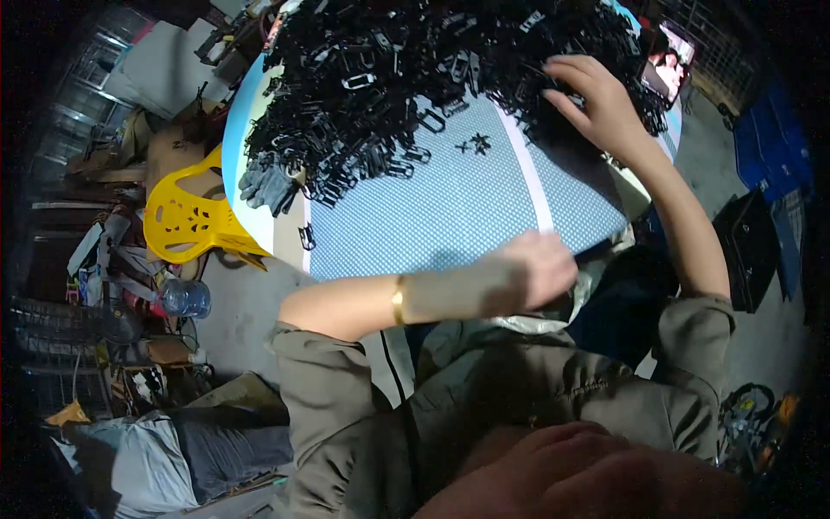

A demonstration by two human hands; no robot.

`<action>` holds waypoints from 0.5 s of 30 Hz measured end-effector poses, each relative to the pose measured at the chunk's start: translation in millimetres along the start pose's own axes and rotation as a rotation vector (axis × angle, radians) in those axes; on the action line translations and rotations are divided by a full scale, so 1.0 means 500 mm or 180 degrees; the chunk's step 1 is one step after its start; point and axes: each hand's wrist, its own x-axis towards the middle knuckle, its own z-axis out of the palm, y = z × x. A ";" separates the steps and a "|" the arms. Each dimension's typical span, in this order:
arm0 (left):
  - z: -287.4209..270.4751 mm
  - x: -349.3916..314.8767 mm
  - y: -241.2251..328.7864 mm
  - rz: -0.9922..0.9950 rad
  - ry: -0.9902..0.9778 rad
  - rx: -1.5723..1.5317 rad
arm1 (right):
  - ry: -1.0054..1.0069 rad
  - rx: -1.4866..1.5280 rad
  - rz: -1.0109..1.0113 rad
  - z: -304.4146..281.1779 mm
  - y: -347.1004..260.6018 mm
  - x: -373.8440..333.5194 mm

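Observation:
A large heap of small black plastic frame-shaped parts [372, 104] covers the far side of the table [406, 216], whose top has a blue-grey dotted cover. Over the heap's right side is my right hand [596, 99], thumb and fingers apart, nothing visible between them. My left hand [549, 268] crosses in front of me at the table's near edge, above a whitish plastic bag [545, 323]; its fingers are blurred and turned away. A small cluster of tiny black pieces [474, 144] lies apart from the heap. One loose black part [307, 237] sits near the left edge.
A grey glove [266, 183] rests at the heap's left end. At the back right a phone [667, 65] with a lit screen stands by the heap. A yellow plastic chair [194, 216] is left of the table; blue crates [769, 138] and a black case [745, 246] are right.

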 end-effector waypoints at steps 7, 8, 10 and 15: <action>0.023 0.009 -0.027 0.0604 -0.0240 0.0128 | -0.0709 -0.1127 0.0491 0.190 0.145 0.135; 0.020 0.004 -0.031 0.0439 -0.0258 -0.0207 | -0.0966 -0.1222 0.0927 0.210 0.121 0.157; 0.026 0.002 -0.032 0.0258 -0.0236 -0.0578 | -0.1457 -0.0902 0.1728 0.251 0.088 0.197; 0.016 -0.002 -0.053 0.0305 -0.0183 -0.0780 | -0.1393 -0.0253 0.1956 0.292 -0.015 0.251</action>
